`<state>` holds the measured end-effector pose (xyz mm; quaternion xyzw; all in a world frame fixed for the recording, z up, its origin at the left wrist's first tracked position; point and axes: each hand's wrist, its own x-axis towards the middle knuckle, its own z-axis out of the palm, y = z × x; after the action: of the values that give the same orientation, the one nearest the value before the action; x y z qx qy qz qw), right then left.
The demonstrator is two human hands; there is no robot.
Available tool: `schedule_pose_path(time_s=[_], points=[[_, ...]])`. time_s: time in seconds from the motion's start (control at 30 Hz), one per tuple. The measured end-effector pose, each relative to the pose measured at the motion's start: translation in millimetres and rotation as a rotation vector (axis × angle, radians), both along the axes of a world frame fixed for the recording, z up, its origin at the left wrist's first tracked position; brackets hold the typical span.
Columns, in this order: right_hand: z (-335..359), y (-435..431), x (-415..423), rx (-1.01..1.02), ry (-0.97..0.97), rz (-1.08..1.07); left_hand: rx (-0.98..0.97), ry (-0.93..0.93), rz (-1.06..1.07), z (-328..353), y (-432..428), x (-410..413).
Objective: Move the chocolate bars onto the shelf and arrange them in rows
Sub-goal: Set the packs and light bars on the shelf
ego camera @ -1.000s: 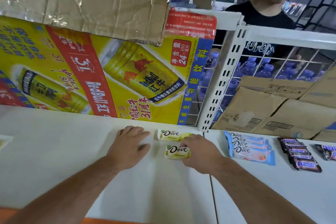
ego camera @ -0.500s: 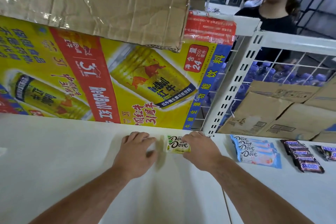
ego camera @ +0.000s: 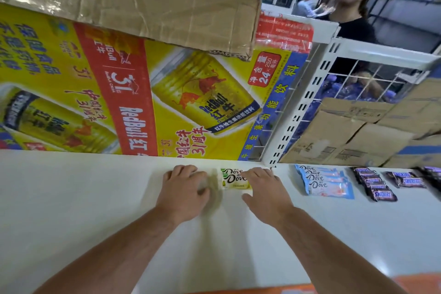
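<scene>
White shelf (ego camera: pixel 71 198) | green Dove bars (ego camera: pixel 235 179) now stacked — right hand (ego camera: pixel 267 194) lifted off

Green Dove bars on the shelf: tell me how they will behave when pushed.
The green Dove bars lie flat, so they likely won't roll or tip. Their glossy wrappers on the smooth white shelf probably slide easily. Overlapped, the top one may slip off.

Smooth, matt white shelf (ego camera: pixel 71 210), painted metal by the look. Glossy plastic wrappers on the green-and-white Dove bars (ego camera: pixel 235 180), the pale blue Dove bars (ego camera: pixel 327 185) to the right and the dark Snickers bars (ego camera: pixel 379 190) further right. Rough, creased brown cardboard (ego camera: pixel 155 0) overhead, shiny tape across it. Glossy printed Red Bull carton (ego camera: pixel 119 93) at the far side.
</scene>
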<state>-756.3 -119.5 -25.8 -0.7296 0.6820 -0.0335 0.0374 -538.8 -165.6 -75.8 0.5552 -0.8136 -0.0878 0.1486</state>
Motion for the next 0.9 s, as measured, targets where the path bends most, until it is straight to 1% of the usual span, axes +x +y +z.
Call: schedule_pose_path(time_s=[0.13, 0.3, 0.43, 0.57, 0.73, 0.9], points=[[5, 30, 10, 0.052, -0.006, 0.077, 0.061, -0.044, -0.011, 12, 9, 4], [12, 55, 24, 0.106, 0.030, 0.188, 0.026, -0.110, 0.031, 30, 45, 20], [13, 73, 43, 0.090, 0.010, 0.292, 0.034, -0.130, 0.106, 42, 88, 42], [9, 87, 76, 0.070, -0.010, 0.394, 0.012, -0.166, 0.201, 46, 125, 70], [5, 101, 125, 0.066, -0.034, 0.500, 0.023, -0.165, 0.290, 48, 164, 113], [12, 104, 172, 0.059, -0.052, 0.569, 0.005, -0.140, 0.368, 55, 177, 156]])
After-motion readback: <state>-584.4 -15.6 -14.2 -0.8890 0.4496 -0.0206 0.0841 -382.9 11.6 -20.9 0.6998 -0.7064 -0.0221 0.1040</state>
